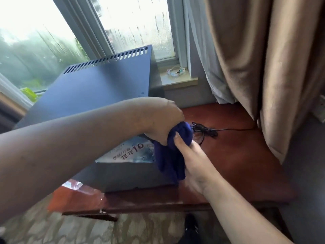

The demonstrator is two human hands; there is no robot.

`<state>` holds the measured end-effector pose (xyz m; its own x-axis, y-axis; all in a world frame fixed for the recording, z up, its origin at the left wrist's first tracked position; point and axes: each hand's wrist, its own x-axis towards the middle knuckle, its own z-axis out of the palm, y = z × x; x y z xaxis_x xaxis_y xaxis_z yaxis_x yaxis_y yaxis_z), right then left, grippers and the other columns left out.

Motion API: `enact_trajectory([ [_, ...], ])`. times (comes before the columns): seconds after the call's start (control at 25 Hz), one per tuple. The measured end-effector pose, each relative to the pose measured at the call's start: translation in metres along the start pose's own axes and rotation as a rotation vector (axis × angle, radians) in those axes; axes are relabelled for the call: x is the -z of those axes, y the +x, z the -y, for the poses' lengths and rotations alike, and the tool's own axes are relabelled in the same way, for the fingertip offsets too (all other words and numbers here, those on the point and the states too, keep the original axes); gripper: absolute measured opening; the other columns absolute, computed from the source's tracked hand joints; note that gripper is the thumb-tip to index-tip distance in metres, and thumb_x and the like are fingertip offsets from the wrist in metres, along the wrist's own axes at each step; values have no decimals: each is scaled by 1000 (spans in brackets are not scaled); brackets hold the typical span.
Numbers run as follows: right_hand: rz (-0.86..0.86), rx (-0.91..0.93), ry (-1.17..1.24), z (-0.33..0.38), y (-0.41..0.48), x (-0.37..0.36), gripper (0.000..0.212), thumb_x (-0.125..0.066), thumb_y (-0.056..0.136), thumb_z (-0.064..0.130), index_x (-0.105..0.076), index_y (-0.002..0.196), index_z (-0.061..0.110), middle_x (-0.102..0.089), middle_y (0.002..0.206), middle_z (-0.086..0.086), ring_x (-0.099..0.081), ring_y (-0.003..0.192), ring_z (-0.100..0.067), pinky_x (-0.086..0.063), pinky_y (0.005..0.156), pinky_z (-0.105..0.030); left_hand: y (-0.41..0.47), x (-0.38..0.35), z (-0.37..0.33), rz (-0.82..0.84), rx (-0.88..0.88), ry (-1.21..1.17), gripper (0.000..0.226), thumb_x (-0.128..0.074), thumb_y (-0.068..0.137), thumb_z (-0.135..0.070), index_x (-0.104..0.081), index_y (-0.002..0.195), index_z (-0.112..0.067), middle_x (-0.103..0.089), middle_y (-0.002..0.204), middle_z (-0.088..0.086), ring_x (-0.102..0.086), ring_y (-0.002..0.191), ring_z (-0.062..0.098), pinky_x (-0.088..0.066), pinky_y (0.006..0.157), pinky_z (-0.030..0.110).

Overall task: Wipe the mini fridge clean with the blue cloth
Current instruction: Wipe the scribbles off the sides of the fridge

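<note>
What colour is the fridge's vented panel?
Dark blue-grey. The fridge panel shows best in the head view.

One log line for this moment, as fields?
left hand: grips blue cloth | right hand: grips blue cloth | place: mini fridge front corner

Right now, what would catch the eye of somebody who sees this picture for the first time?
At centre, the left hand and the right hand both grip a bunched dark blue cloth by the slotted dark grey metal mini fridge on the reddish wooden table. A beige fabric curtain hangs at the right.
</note>
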<state>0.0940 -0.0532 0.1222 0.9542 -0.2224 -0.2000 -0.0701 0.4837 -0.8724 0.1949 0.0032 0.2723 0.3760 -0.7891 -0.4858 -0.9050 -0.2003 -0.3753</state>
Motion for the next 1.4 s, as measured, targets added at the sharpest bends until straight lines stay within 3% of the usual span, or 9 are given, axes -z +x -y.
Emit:
enact_trajectory([
  [0.08, 0, 70, -10, -2, -22, -6, 48, -66, 90, 43, -69, 129, 15, -77, 122, -10, -71, 119, -27, -48, 111, -52, -20, -3, -8, -60, -36, -50, 33, -68, 78, -40, -65, 105, -21, -72, 98, -3, -68, 93, 22, -49, 75, 29],
  [0.2, -96, 288, -79, 14, -49, -27, 39, -71, 94, 26, -66, 131, 12, -78, 118, -7, -73, 114, -19, -55, 100, -39, -64, -5, -6, -368, -77, -219, 43, -66, 81, -37, -62, 119, -19, -68, 113, -1, -65, 105, 22, -51, 92, 34],
  [0.36, -172, 619, -263, 50, -74, -74, 62, -74, 91, 26, -53, 148, 17, -69, 136, 1, -65, 127, -9, -53, 108, -37, -130, -14, -1, -859, -58, -437, 48, -69, 92, -27, -59, 138, -12, -60, 142, 3, -56, 130, 12, -40, 110, 18],
  [0.48, -164, 705, -414, 44, -81, -125, 67, -73, 92, 24, -46, 153, 23, -64, 143, 7, -59, 132, -3, -50, 110, -30, -168, -55, 13, -1052, 62, -458, 55, -69, 94, -25, -55, 145, -13, -52, 152, 3, -50, 141, 16, -40, 116, 32],
  [0.68, -189, 750, -829, 1, -54, -240, 66, -71, 93, 28, -46, 154, 24, -58, 149, 6, -50, 135, 0, -34, 104, -1, -232, -163, 86, -1072, 315, -457, 73, -71, 84, -28, -47, 153, -28, -42, 159, 8, -46, 143, 27, -41, 116, 39],
  [0.84, -144, 662, -1043, -50, -22, -337, 63, -66, 96, 30, -44, 155, 24, -52, 156, 2, -43, 145, -12, -30, 120, -21, -278, -260, 143, -1028, 448, -679, 74, -67, 81, -17, -48, 150, -34, -56, 146, 1, -51, 133, 24, -42, 112, 40],
  [0.96, -174, 669, -1113, -78, -9, -380, 62, -63, 95, 32, -46, 154, 25, -48, 160, 2, -38, 151, -17, -30, 125, -40, -293, -306, 153, -1047, 430, -911, 71, -65, 83, -14, -50, 149, -34, -60, 140, -1, -52, 129, 22, -33, 105, 21],
  [1.16, -223, 645, -1194, -81, 2, -424, 56, -62, 93, 36, -51, 147, 32, -55, 151, 8, -45, 144, -12, -33, 122, -35, -311, -330, 180, -1129, 334, -1072, 66, -62, 80, -22, -54, 144, -37, -70, 124, -1, -60, 111, 25, -42, 95, 26],
  [1.4, -217, 590, -1443, -81, 44, -459, 62, -58, 85, 55, -54, 144, 36, -47, 155, 3, -35, 149, -19, -20, 127, -37, -309, -367, 217, -1123, 247, -1326, 61, -70, 81, -11, -59, 138, -29, -74, 105, -11, -66, 88, -2, -43, 79, 3],
])
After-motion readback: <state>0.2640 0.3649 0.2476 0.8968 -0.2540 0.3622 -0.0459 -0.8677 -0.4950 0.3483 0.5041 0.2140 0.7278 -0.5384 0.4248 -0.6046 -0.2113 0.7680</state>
